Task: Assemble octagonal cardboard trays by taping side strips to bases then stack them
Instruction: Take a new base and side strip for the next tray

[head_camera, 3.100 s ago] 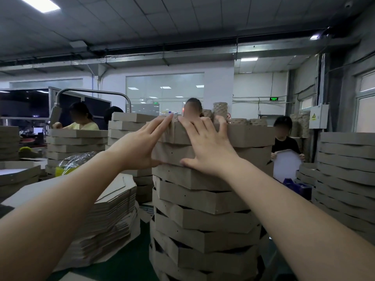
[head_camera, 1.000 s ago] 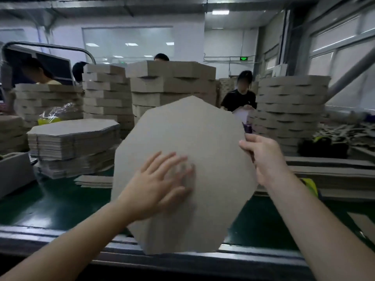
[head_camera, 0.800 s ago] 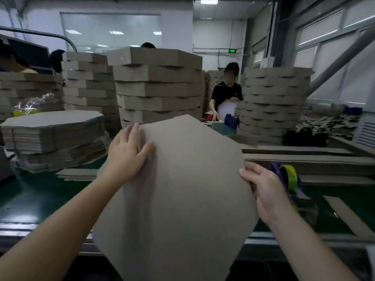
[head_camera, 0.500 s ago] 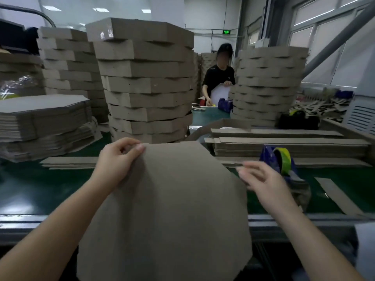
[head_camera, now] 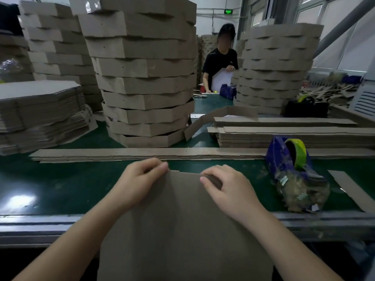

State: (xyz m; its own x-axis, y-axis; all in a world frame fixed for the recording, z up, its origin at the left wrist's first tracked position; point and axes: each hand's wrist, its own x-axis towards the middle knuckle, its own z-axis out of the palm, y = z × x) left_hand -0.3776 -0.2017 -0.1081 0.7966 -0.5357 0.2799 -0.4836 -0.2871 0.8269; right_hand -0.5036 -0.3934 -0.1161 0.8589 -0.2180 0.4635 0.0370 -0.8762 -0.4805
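Observation:
A flat octagonal cardboard base (head_camera: 182,230) lies over the near edge of the green table (head_camera: 60,185), its far edge between my hands. My left hand (head_camera: 140,181) pinches the far left corner of the base with curled fingers. My right hand (head_camera: 227,189) grips the far right part of that edge, fingers curled over it. A long row of side strips (head_camera: 142,154) lies just beyond my hands. A tall stack of finished octagonal trays (head_camera: 142,74) stands behind the strips.
A blue tape dispenser (head_camera: 294,167) with a yellow-green roll sits to the right. More strips (head_camera: 284,132) are piled behind it. A pile of flat bases (head_camera: 40,110) lies at left; more tray stacks (head_camera: 278,65) stand at right. A person (head_camera: 221,59) works across the table.
The base came down from upright in front of me to lying flat over the table edge. Both hands slid to its far edge and now hold it there.

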